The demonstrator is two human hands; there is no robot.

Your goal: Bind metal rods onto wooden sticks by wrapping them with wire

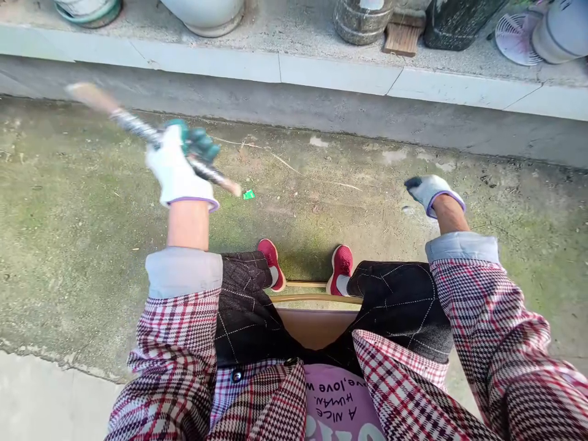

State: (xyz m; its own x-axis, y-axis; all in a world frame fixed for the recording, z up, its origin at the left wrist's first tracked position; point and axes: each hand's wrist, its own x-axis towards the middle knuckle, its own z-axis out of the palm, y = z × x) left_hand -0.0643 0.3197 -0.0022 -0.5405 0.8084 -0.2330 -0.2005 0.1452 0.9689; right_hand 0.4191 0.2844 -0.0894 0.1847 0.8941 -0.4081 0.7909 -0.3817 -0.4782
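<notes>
My left hand (pixel 177 156), in a white glove with dark green coated fingers, is closed round a stick (pixel 138 127). The stick has pale wooden ends and a shiny silver and dark wrapped middle. It slants from upper left to lower right above the concrete floor, and its far end is blurred by motion. My right hand (pixel 434 193), in a matching white glove with dark fingertips, hangs in front of my right knee with its fingers curled in. Nothing shows sticking out of it, though its underside is hidden.
A small green scrap (pixel 248 195) lies on the mossy concrete floor (pixel 92 257). Ahead runs a low tiled ledge (pixel 321 73) with pots, a dark jar (pixel 361 24), a wooden block (pixel 404 33) and a white fan-like grille (pixel 517 40). My red shoes (pixel 342 266) stand below me.
</notes>
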